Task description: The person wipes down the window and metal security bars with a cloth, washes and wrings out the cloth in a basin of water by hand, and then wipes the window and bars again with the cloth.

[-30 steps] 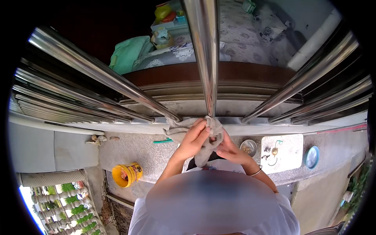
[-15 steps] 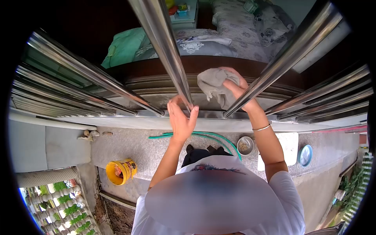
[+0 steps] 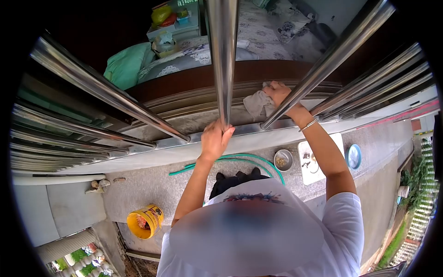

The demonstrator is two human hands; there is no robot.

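Observation:
My right hand (image 3: pixel 279 95) reaches between two upright bars and presses a crumpled grey cloth (image 3: pixel 258 104) onto the window's track (image 3: pixel 184 105). Part of the cloth hangs below my fingers toward the sill. My left hand (image 3: pixel 214 142) is closed around the foot of the middle metal bar (image 3: pixel 224 69), where it meets the bottom rail (image 3: pixel 247 130). The thumb shows on the near side, while some of the fingers are hidden behind the bar.
More shiny bars (image 3: pixel 337 60) slant up on both sides. Indoors there is a bed (image 3: pixel 258 41). On the ground below are a yellow bucket (image 3: pixel 156 213), a green hose (image 3: pixel 249 157), a metal bowl (image 3: pixel 289 156), a white board (image 3: pixel 339 144) and a blue basin (image 3: pixel 354 157).
My right hand has lowered the cloth from a raised position onto the track, slightly to the right. My left hand stays at the middle bar's foot, its fingers closer together. The view has tilted.

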